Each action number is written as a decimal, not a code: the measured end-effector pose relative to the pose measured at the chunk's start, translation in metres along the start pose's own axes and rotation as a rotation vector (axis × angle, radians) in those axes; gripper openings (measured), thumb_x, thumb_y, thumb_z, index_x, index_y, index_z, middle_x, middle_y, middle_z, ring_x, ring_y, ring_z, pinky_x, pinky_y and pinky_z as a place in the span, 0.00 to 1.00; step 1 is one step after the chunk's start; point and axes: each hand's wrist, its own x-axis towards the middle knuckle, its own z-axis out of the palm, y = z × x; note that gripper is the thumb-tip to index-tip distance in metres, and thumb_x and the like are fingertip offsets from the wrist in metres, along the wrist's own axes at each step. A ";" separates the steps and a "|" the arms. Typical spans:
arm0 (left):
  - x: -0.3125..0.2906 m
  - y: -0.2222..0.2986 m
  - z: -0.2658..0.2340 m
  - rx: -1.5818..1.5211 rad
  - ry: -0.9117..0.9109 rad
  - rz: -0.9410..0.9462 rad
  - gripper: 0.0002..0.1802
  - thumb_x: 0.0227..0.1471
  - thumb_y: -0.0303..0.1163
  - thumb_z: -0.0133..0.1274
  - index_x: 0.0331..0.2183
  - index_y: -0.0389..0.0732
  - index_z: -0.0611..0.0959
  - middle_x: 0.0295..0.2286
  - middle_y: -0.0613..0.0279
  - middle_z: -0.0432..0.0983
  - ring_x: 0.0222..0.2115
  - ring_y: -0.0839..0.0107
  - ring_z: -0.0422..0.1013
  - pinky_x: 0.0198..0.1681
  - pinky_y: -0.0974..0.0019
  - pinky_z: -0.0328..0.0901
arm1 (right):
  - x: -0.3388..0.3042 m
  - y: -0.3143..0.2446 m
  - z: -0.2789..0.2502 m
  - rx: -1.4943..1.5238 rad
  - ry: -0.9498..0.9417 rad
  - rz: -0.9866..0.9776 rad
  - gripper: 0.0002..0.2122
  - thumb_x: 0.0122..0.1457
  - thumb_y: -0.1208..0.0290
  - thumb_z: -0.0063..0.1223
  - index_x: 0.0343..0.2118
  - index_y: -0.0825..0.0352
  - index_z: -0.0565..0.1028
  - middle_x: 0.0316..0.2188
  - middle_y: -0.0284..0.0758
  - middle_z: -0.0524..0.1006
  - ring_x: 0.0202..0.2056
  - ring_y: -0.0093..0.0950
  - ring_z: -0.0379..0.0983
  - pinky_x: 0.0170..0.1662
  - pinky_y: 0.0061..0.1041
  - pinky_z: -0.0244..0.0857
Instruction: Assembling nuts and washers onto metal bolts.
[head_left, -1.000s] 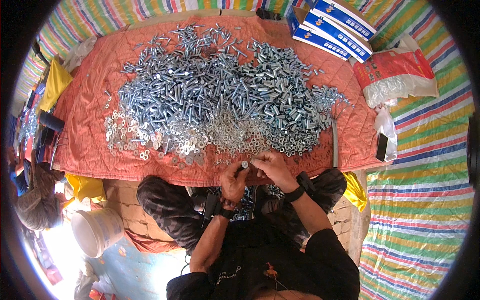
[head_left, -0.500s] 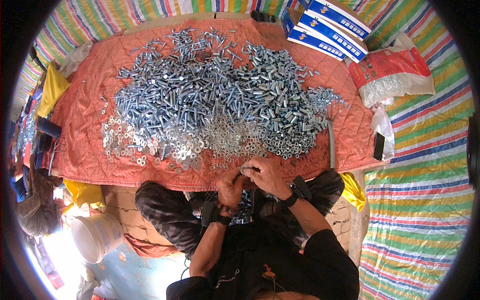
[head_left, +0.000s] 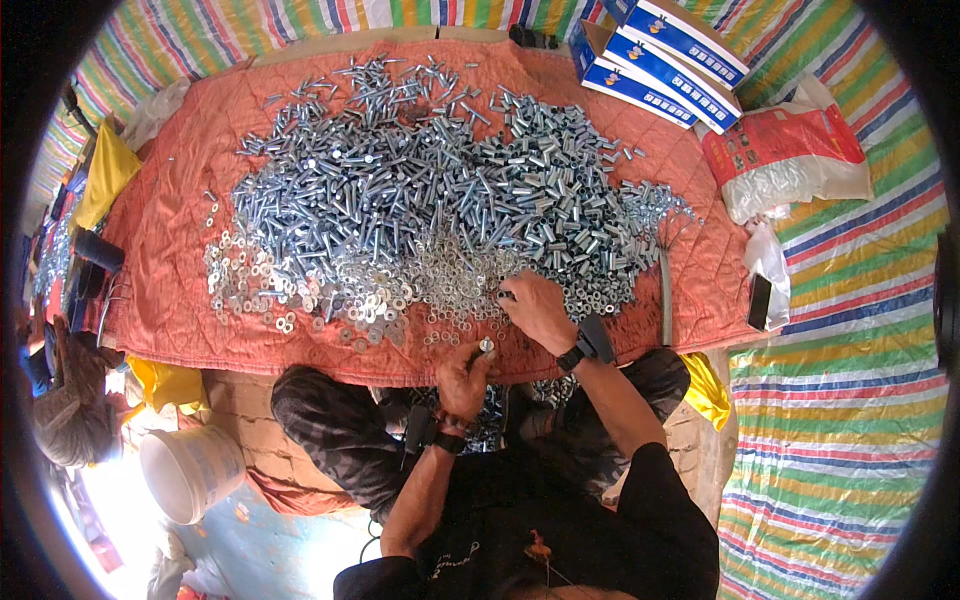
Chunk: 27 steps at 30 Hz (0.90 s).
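Close to the table's front edge, my left hand (head_left: 463, 385) is closed around a small metal bolt (head_left: 487, 345), whose shiny end with a ring-like part sticks up between thumb and fingers. My right hand (head_left: 540, 312) reaches farther out, its fingertips pinched at the edge of the small ring washers (head_left: 462, 285). What those fingertips hold, if anything, is too small to make out. Hex nuts (head_left: 597, 292) lie just right of that hand. Flat washers (head_left: 372, 290) spread to the left. Behind them are heaped long bolts (head_left: 370, 170) and short metal sleeves (head_left: 560, 170).
A red quilted cloth (head_left: 160, 290) covers the low table. Blue-and-white boxes (head_left: 640, 90) stand at the back right, beside a red-and-clear plastic bag (head_left: 790, 160). A black phone (head_left: 760, 300) and a curved metal rod (head_left: 666, 300) lie at right. A white bucket (head_left: 190, 475) stands on the floor at left.
My hands, together before, have parted. The right one has moved forward and right onto the small washers, while the left has dropped slightly back with the bolt's end showing.
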 end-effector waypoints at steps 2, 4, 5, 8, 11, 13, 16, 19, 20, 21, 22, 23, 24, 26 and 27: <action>0.001 0.003 0.000 0.003 -0.005 -0.009 0.10 0.56 0.25 0.56 0.40 0.31 0.83 0.27 0.59 0.80 0.24 0.72 0.79 0.27 0.67 0.74 | 0.002 -0.003 -0.003 -0.012 0.037 0.005 0.08 0.52 0.68 0.62 0.31 0.67 0.79 0.29 0.42 0.75 0.32 0.44 0.75 0.36 0.41 0.68; 0.001 0.004 0.001 0.010 0.001 -0.010 0.09 0.56 0.25 0.56 0.39 0.31 0.83 0.27 0.59 0.79 0.25 0.72 0.79 0.27 0.67 0.74 | 0.001 -0.006 -0.008 0.021 0.035 0.002 0.07 0.51 0.70 0.63 0.31 0.67 0.78 0.28 0.42 0.75 0.32 0.44 0.74 0.35 0.40 0.68; 0.001 0.004 0.002 -0.016 0.013 -0.025 0.09 0.57 0.26 0.56 0.38 0.32 0.83 0.27 0.59 0.80 0.25 0.72 0.79 0.27 0.67 0.73 | -0.001 -0.006 -0.008 0.038 0.030 0.003 0.07 0.51 0.70 0.63 0.30 0.67 0.78 0.28 0.42 0.75 0.31 0.44 0.74 0.35 0.40 0.68; 0.001 0.003 0.005 -0.061 0.044 -0.041 0.07 0.56 0.26 0.56 0.36 0.33 0.83 0.26 0.59 0.80 0.24 0.72 0.78 0.26 0.67 0.73 | -0.008 -0.007 -0.013 0.255 0.065 -0.036 0.07 0.52 0.72 0.63 0.31 0.68 0.78 0.27 0.40 0.78 0.29 0.38 0.77 0.34 0.34 0.70; 0.002 0.001 0.005 0.025 0.064 0.051 0.06 0.55 0.25 0.56 0.35 0.34 0.83 0.24 0.59 0.80 0.22 0.72 0.77 0.25 0.66 0.71 | -0.024 -0.023 -0.028 0.573 -0.071 0.122 0.08 0.54 0.72 0.62 0.32 0.70 0.78 0.27 0.38 0.80 0.28 0.30 0.79 0.33 0.28 0.71; 0.005 0.006 0.006 0.167 0.074 0.180 0.06 0.53 0.24 0.56 0.34 0.34 0.83 0.23 0.59 0.79 0.21 0.72 0.76 0.24 0.66 0.70 | -0.034 -0.033 -0.034 0.634 -0.136 0.153 0.09 0.55 0.70 0.61 0.33 0.71 0.78 0.27 0.36 0.81 0.29 0.27 0.79 0.34 0.27 0.71; 0.005 0.002 0.005 0.154 0.078 0.207 0.06 0.51 0.22 0.56 0.34 0.34 0.83 0.21 0.58 0.79 0.20 0.72 0.75 0.23 0.66 0.69 | -0.040 -0.038 -0.035 0.594 -0.116 0.068 0.09 0.55 0.66 0.61 0.34 0.66 0.78 0.28 0.36 0.81 0.31 0.34 0.79 0.35 0.30 0.71; 0.004 -0.005 0.004 0.090 0.056 0.144 0.05 0.52 0.22 0.56 0.33 0.34 0.83 0.21 0.59 0.79 0.20 0.73 0.75 0.23 0.67 0.69 | -0.041 -0.043 -0.041 0.565 -0.072 -0.107 0.07 0.56 0.69 0.61 0.34 0.65 0.77 0.28 0.37 0.80 0.31 0.37 0.78 0.35 0.31 0.71; 0.004 -0.006 0.004 0.077 0.048 0.132 0.05 0.52 0.23 0.56 0.33 0.34 0.83 0.21 0.59 0.79 0.20 0.73 0.75 0.23 0.67 0.69 | -0.041 -0.041 -0.040 0.540 -0.067 -0.145 0.07 0.56 0.69 0.61 0.34 0.65 0.77 0.28 0.37 0.79 0.31 0.37 0.78 0.35 0.32 0.71; 0.004 -0.007 0.004 0.065 0.041 0.120 0.04 0.52 0.23 0.56 0.33 0.34 0.83 0.21 0.60 0.79 0.20 0.74 0.75 0.23 0.67 0.69 | -0.042 -0.038 -0.038 0.515 -0.062 -0.184 0.07 0.55 0.70 0.61 0.34 0.65 0.77 0.28 0.37 0.79 0.31 0.38 0.78 0.35 0.32 0.70; 0.004 -0.007 0.003 0.052 0.035 0.108 0.04 0.52 0.23 0.56 0.32 0.34 0.83 0.21 0.60 0.79 0.20 0.74 0.75 0.23 0.67 0.69 | -0.042 -0.037 -0.037 0.490 -0.057 -0.223 0.07 0.55 0.70 0.61 0.34 0.65 0.76 0.28 0.37 0.78 0.31 0.39 0.77 0.35 0.33 0.70; 0.004 -0.005 0.003 0.061 0.029 0.108 0.04 0.52 0.22 0.56 0.32 0.34 0.82 0.21 0.60 0.79 0.20 0.74 0.75 0.23 0.67 0.69 | -0.042 -0.037 -0.039 0.481 -0.071 -0.231 0.06 0.55 0.73 0.61 0.33 0.66 0.76 0.30 0.37 0.79 0.32 0.39 0.77 0.36 0.33 0.71; 0.004 -0.002 0.003 0.069 0.024 0.107 0.04 0.52 0.22 0.57 0.32 0.34 0.82 0.21 0.60 0.79 0.20 0.74 0.75 0.23 0.67 0.69 | -0.042 -0.037 -0.041 0.473 -0.084 -0.239 0.06 0.54 0.75 0.61 0.33 0.66 0.76 0.32 0.37 0.79 0.33 0.38 0.77 0.37 0.32 0.71; 0.004 -0.001 0.003 0.065 0.009 0.103 0.04 0.52 0.22 0.57 0.32 0.33 0.82 0.21 0.60 0.79 0.20 0.75 0.75 0.23 0.68 0.69 | -0.041 -0.037 -0.042 0.466 -0.119 -0.265 0.05 0.54 0.78 0.60 0.33 0.67 0.75 0.35 0.37 0.79 0.35 0.38 0.77 0.38 0.32 0.71; 0.004 -0.003 0.002 0.052 -0.001 0.098 0.03 0.52 0.22 0.57 0.32 0.33 0.82 0.21 0.60 0.79 0.20 0.75 0.75 0.23 0.68 0.69 | -0.038 -0.037 -0.042 0.467 -0.140 -0.283 0.06 0.53 0.78 0.60 0.33 0.67 0.75 0.35 0.37 0.79 0.35 0.38 0.77 0.38 0.33 0.71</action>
